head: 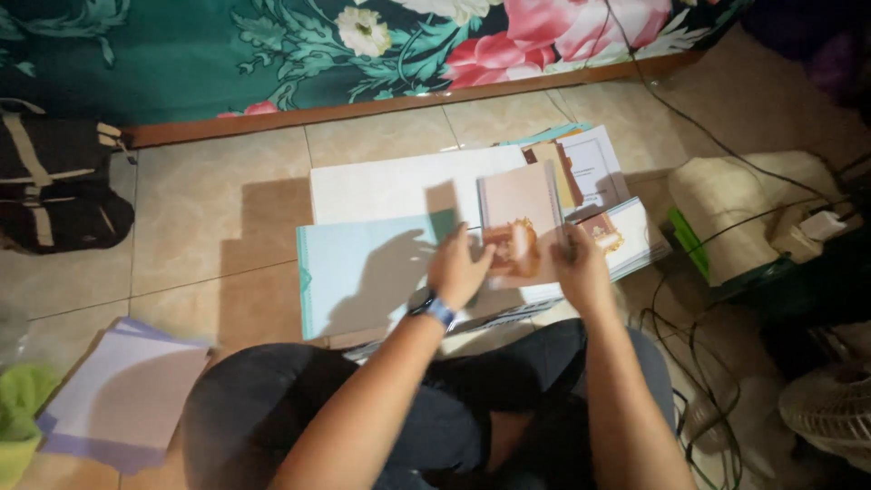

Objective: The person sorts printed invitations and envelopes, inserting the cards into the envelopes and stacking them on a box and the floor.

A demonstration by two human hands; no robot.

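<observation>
I sit on a tiled floor with stacks of printed cards in front of me. My left hand [458, 269] and my right hand [581, 270] both grip one pale pink card [519, 210] with a brown ornament near its lower edge, held tilted above the stacks. A blue-strapped watch [437, 309] is on my left wrist. Under the hands lie a large light teal sheet stack [363, 272] and a white sheet stack [399, 186]. More pink and white cards [590, 168] fan out to the right.
A lilac and pink paper pile [122, 399] lies at the lower left beside green cloth [20, 413]. A black bag [54, 186] sits at the left. A floral bed cover [381, 41] hangs behind. Cables [689, 363], a cream bundle [726, 213] and a fan [830, 408] crowd the right.
</observation>
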